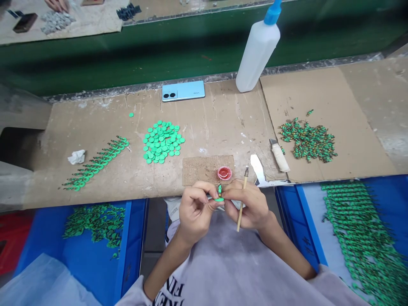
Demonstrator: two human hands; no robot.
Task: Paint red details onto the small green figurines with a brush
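Observation:
Between my two hands a tiny green figurine [219,190] stands upright on a round green base [219,199]. My left hand [196,210] pinches the base and figurine from the left. My right hand [250,203] touches the same piece with its fingertips, while a thin wooden brush [240,210] sits tilted between its fingers, tip up. Just beyond the hands, a small cup of red liquid [224,173] rests on a brown board [202,168]. A heap of loose green discs [162,142] lies farther left, and a slanted row of figurines on bases [97,163] is beyond that.
At the right lie a pile of small figurines [309,140] and a wrapped-handle blade [279,156]. A white bottle [258,53] and a blue phone [183,91] stand along the back edge. Blue bins [127,238] holding green pieces flank me. Another person's hand [57,5] shows at top left.

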